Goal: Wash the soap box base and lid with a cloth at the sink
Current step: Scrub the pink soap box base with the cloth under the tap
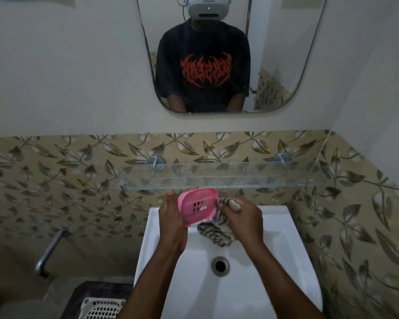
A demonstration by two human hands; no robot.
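My left hand (171,217) holds a pink plastic soap box part (197,206) with drain slots, tilted up on edge over the back of the white sink (152,249). My right hand (244,218) grips a striped grey-and-white cloth (217,233) and presses it against the pink part's right edge. The cloth's loose end hangs down into the basin. I cannot tell whether the pink part is the base or the lid. The other half of the box is not in view.
A glass shelf (221,178) on two metal pegs juts out just above my hands. The drain (220,265) lies at the basin's middle. A metal pipe (48,252) sticks out at the left, with a white slotted basket (101,309) below. A mirror (217,54) hangs above.
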